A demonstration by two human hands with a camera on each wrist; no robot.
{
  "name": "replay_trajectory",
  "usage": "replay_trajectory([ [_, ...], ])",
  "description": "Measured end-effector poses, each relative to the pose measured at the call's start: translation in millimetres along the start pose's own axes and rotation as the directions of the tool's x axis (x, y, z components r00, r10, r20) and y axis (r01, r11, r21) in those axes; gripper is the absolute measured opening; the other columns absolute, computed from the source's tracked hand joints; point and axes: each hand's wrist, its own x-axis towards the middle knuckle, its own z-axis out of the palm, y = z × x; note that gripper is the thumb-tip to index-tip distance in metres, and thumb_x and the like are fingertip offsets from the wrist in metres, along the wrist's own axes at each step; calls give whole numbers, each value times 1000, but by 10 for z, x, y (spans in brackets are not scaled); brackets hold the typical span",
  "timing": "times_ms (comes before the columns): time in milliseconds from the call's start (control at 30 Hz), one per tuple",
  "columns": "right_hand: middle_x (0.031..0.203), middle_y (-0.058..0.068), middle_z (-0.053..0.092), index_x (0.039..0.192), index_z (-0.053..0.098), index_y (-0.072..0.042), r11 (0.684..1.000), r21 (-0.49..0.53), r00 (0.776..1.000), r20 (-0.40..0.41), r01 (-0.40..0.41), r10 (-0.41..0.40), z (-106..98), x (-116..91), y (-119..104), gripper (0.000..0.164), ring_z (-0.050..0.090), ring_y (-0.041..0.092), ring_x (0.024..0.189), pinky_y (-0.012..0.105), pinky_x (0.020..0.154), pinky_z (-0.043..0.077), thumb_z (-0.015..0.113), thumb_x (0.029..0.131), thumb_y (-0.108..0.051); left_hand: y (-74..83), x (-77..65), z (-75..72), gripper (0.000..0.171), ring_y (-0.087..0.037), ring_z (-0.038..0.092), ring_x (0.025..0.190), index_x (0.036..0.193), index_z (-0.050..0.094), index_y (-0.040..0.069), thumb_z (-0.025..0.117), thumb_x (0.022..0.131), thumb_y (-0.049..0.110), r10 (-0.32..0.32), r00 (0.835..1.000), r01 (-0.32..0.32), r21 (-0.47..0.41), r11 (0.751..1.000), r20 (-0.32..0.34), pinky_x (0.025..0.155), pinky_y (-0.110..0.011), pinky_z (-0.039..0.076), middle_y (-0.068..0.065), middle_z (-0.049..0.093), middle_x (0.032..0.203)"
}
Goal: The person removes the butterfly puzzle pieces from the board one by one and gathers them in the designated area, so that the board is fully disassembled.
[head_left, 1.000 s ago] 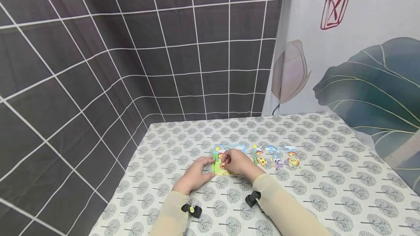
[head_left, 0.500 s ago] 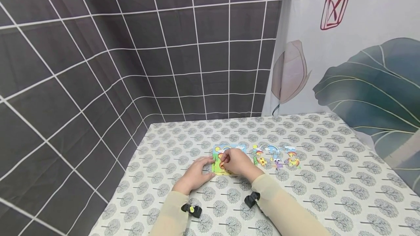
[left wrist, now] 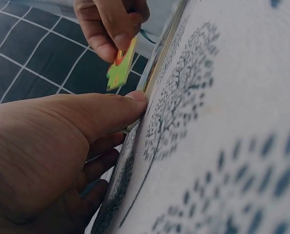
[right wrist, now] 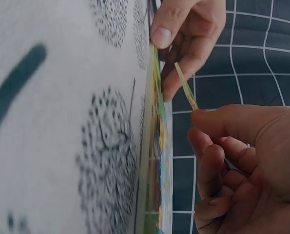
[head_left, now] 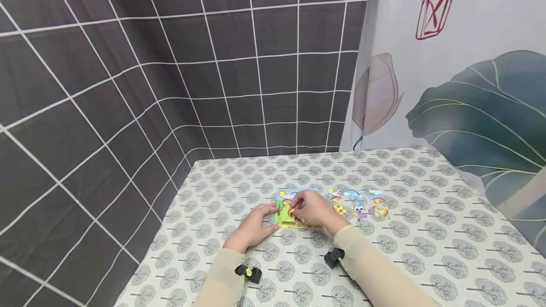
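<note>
Nearest the camera in the head view, two forearms in pale sleeves (head_left: 375, 274) enter from the lower edge, each carrying a small black wrist camera (head_left: 334, 257). They lie over a table (head_left: 426, 250) covered with a cloth printed in grey trees.

The left hand (head_left: 251, 227) rests on the cloth with its fingers extended. The thumb tip presses against the left edge of a colourful puzzle board (head_left: 285, 218), as the left wrist view confirms (left wrist: 135, 97); this hand steadies the board and does not grasp it.

The right hand (head_left: 313, 208) is held over the board with its fingers curled. It pinches a thin green and orange puzzle piece (left wrist: 120, 66) between thumb and forefinger. In the right wrist view the piece (right wrist: 186, 87) appears edge-on, tilted, and raised just clear of the board's surface (right wrist: 159, 146). The board itself lies flat on the cloth near the middle of the table.

Just to the right of the board, loose pieces (head_left: 360, 205) lie in a row on the cloth, apart from both hands.

Beyond the table, a dark curtain with a white grid (head_left: 170, 60) hangs at the left and rear. A pale curtain printed with large leaves (head_left: 469, 108) hangs at the right.
</note>
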Motion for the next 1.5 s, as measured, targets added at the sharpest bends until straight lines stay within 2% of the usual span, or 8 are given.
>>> replay_trajectory([
  [300, 80, -4, 67, 84, 73, -17, 1000, 25, 1000, -2, 15, -15, -194, -143, 128, 15, 59, 17, 67, 32, 60, 53, 88, 81, -11, 22, -22, 12, 54, -29, 41, 149, 144, 63, 18, 79, 93, 28, -21, 1000, 21, -10, 1000, 2, 124, -56, 29, 0, 50, 159],
  [500, 81, -4, 66, 85, 74, -16, 1000, 7, 1000, 8, -10, 10, -343, -291, 272, 16, 59, 15, 69, 30, 64, 53, 90, 82, -15, 34, -30, 18, 55, -27, 40, 150, 145, 62, 20, 79, 93, 29, -35, 999, 35, -15, 999, 1, 125, -54, 27, 1, 49, 160],
  [800, 82, -2, 66, 85, 73, -14, 999, -12, 997, 46, -53, 54, -518, -485, 486, 17, 61, 17, 74, 32, 66, 54, 88, 82, -6, 7, -41, 15, 55, -27, 40, 150, 144, 62, 20, 78, 93, 31, -39, 999, 39, -16, 999, -9, 125, -55, 28, 3, 49, 159],
  [1133, 82, 0, 67, 87, 73, -10, 999, 23, 996, 83, -30, 28, -695, -661, 690, 18, 63, 18, 76, 29, 67, 57, 84, 78, 0, 40, -21, -2, 55, -26, 39, 150, 145, 62, 20, 78, 94, 30, -31, 1000, 31, -25, 999, -3, 126, -53, 27, 4, 49, 159],
  [1333, 80, 2, 66, 85, 72, -10, 999, 26, 995, 91, -42, 40, -752, -733, 766, 21, 62, 19, 75, 29, 65, 56, 84, 73, 3, 37, -18, 4, 55, -26, 40, 150, 145, 62, 19, 79, 93, 29, -25, 1000, 25, -22, 999, -4, 126, -53, 28, 3, 50, 159],
  [1500, 79, 0, 66, 84, 72, -13, 998, -1, 994, 87, -64, 64, -749, -746, 825, 21, 62, 18, 75, 28, 65, 55, 86, 74, 0, 29, -18, 12, 54, -25, 39, 150, 144, 62, 20, 78, 94, 29, -35, 999, 35, -32, 999, -7, 126, -52, 27, 4, 49, 159],
])
